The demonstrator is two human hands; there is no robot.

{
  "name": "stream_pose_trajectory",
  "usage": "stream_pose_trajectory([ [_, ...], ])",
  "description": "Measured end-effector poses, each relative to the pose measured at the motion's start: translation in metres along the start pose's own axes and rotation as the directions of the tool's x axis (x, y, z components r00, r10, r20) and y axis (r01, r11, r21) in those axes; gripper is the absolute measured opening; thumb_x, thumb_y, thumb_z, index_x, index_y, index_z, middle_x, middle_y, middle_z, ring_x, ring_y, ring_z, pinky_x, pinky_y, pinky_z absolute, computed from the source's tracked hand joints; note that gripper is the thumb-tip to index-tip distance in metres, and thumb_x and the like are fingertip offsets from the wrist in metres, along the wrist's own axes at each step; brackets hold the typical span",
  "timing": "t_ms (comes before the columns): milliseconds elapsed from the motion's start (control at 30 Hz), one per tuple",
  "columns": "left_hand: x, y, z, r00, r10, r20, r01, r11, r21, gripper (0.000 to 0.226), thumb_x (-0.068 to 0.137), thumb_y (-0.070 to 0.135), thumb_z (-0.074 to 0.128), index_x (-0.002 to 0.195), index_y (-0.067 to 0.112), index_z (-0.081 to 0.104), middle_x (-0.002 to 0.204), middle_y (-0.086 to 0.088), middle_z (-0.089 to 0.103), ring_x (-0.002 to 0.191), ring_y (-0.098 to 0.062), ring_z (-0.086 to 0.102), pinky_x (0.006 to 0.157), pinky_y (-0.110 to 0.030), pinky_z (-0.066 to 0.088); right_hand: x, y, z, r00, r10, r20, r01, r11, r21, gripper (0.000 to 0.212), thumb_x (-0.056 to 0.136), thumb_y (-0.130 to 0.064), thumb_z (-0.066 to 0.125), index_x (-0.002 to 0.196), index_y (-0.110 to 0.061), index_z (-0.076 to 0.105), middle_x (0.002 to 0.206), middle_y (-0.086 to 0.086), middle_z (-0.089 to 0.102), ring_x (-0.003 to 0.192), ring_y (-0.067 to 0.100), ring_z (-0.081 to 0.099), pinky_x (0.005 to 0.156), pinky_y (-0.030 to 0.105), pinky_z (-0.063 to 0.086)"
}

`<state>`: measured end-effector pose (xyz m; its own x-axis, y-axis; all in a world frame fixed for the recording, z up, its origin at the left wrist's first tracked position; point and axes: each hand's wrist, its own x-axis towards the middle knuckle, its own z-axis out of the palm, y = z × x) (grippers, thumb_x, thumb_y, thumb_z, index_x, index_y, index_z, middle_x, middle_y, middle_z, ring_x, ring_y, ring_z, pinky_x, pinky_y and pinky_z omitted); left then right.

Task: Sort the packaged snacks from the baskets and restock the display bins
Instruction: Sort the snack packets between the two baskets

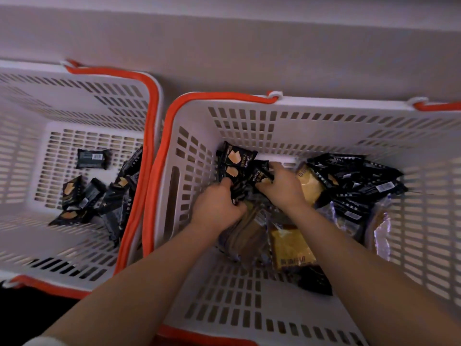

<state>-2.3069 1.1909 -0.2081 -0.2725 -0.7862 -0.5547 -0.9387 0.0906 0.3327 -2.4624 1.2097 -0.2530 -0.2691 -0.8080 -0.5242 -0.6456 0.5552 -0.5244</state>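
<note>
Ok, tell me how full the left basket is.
Mostly empty: the left basket holds a few black snack packs along its right side, with bare floor showing.

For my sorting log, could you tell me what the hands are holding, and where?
Both the left hand and right hand grip black snack packets by their lower edges.

The right basket [349, 113] runs off the right edge; packets [239, 236] under the left hand [219, 206] are hidden; labels blurred.
</note>
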Motion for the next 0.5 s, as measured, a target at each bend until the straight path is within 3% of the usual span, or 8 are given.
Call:
stream_pose_trajectory([
  [67,0.009,0.0,0.002,1.0,0.003,-0.022,-0.004,0.997,-0.08,0.043,0.081,0.031,0.062,0.118,0.01,0.053,0.113,-0.011,0.057,0.099,-0.026,0.057,0.082,-0.037,0.051,-0.002,0.004,-0.005,0.999,-0.034,-0.038,0.036,0.998,0.06,0.047,0.078,-0.029,0.07,0.118,-0.01,0.052,0.107,0.01,0.066,0.096,0.029,0.061,0.071,0.031,0.047],
  [167,0.022,-0.001,0.01,0.995,-0.044,-0.094,0.029,0.988,-0.153,0.043,0.082,0.021,0.065,0.119,0.003,0.054,0.134,-0.011,0.035,0.119,-0.025,0.043,0.103,-0.029,0.036,-0.003,0.007,-0.01,0.993,-0.09,-0.073,0.096,0.991,0.092,0.042,0.079,-0.024,0.07,0.116,-0.013,0.056,0.106,0.005,0.067,0.094,0.021,0.062,0.067,0.024,0.039],
  [233,0.027,0.0,0.016,0.992,-0.082,-0.094,0.06,0.976,-0.211,0.039,0.081,0.016,0.066,0.116,0.003,0.054,0.139,-0.012,0.03,0.121,-0.026,0.041,0.102,-0.028,0.033,-0.002,0.006,-0.014,0.988,-0.12,-0.102,0.132,0.984,0.122,0.036,0.08,-0.018,0.067,0.115,-0.013,0.059,0.104,0.003,0.066,0.093,0.019,0.063,0.069,0.022,0.038],
  [333,0.032,0.001,0.024,0.989,-0.138,-0.055,0.115,0.944,-0.308,0.037,0.081,0.014,0.067,0.114,0.004,0.052,0.133,-0.012,0.04,0.115,-0.025,0.046,0.094,-0.027,0.036,0.005,-0.001,-0.016,0.977,-0.169,-0.13,0.181,0.979,0.091,0.031,0.082,-0.012,0.062,0.114,-0.01,0.062,0.109,0.008,0.062,0.101,0.023,0.058,0.074,0.021,0.036],
  [500,0.034,-0.001,0.028,0.992,-0.12,-0.048,0.096,0.933,-0.348,0.062,0.075,0.013,0.074,0.125,0.007,0.038,0.13,-0.013,0.043,0.117,-0.025,0.045,0.096,-0.031,0.04,0.02,-0.014,-0.004,0.999,-0.028,-0.039,0.033,0.993,0.114,0.049,0.084,-0.024,0.068,0.123,-0.005,0.045,0.124,0.014,0.053,0.113,0.028,0.052,0.087,0.032,0.042],
])
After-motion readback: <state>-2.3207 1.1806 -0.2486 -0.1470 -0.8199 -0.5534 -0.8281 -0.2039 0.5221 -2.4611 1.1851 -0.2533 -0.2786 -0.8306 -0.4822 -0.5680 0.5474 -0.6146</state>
